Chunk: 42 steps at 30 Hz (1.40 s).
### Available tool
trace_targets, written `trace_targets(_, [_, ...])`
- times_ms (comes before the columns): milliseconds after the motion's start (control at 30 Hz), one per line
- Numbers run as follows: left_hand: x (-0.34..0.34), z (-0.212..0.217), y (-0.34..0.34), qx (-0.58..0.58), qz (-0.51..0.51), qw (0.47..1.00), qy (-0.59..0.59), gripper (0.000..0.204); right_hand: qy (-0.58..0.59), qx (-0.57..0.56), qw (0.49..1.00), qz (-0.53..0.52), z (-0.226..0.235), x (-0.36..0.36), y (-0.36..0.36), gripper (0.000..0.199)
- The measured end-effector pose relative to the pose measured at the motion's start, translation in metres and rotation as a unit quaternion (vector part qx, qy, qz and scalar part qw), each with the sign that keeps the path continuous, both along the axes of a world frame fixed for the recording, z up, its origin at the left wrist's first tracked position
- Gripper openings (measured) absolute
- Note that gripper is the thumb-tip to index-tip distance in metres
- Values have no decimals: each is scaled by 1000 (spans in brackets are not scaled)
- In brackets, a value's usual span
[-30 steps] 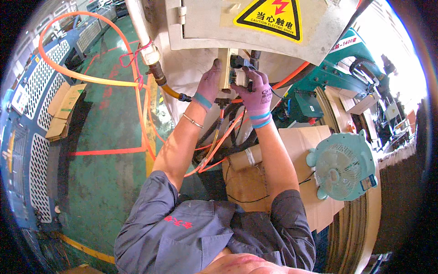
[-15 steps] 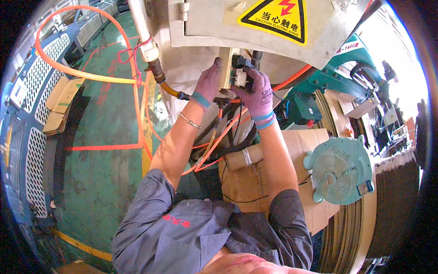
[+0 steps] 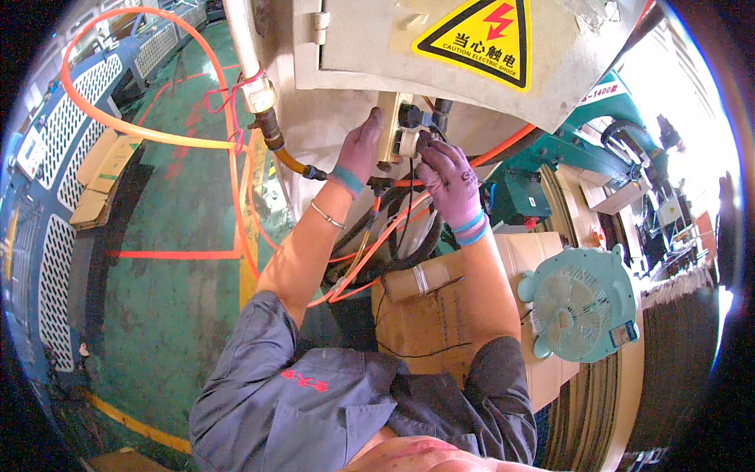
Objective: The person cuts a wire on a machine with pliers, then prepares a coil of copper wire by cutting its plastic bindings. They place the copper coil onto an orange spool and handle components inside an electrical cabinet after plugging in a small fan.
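Both hands raised under a grey cabinet [image 3: 440, 55] bearing a yellow triangular warning sign [image 3: 480, 35]. Left hand [image 3: 360, 149], purple-gloved, grip clenched round the side of a cream power strip [image 3: 393, 130] hanging just below the cabinet edge. Right hand [image 3: 448, 177], also gloved, grip pinched on a black plug [image 3: 415, 124] seated in the strip. Orange cables [image 3: 370, 259] dangling between the forearms. Cardboard box [image 3: 440, 315] below, teal fan [image 3: 580, 303] to the right, green floor [image 3: 157, 299] left.

Green floor [image 3: 157, 315], orange hose [image 3: 236, 197], cardboard box [image 3: 440, 322]
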State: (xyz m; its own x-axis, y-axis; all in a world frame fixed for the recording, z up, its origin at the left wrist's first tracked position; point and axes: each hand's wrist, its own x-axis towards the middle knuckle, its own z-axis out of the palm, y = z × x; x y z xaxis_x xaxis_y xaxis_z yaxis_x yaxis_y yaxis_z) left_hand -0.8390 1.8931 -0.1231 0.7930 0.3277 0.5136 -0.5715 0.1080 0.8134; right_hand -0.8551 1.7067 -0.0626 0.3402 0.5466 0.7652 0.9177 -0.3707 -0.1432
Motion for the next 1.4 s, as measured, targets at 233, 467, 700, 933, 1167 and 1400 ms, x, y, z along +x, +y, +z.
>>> trace_targets(233, [-12, 21, -6, -62, -25, 986, 152, 57, -17, -10, 988, -151, -35, -14, 29, 49])
trace_targets(467, [-12, 25, -2, 6, 8, 987, 159, 58, -9, -46, 983, -175, -32, -15, 41, 47])
trace_targets(700, [7, 0, -11, 89, 21, 975, 201, 52, 197, 66, 977, -39, -42, 3, 19, 41])
trace_targets(933, [23, -53, 48, 96, 136, 982, 85, 56, 119, 88, 983, -110, -73, -42, -29, 55])
trace_targets(1167, [-98, 19, -67, 270, 249, 918, -151, 51, 391, -100, 876, -264, -314, -230, -108, 37])
trace_targets(1400, [-248, -66, -83, 487, -138, 834, -222, 73, 700, -286, 511, -409, -331, -552, -149, 34])
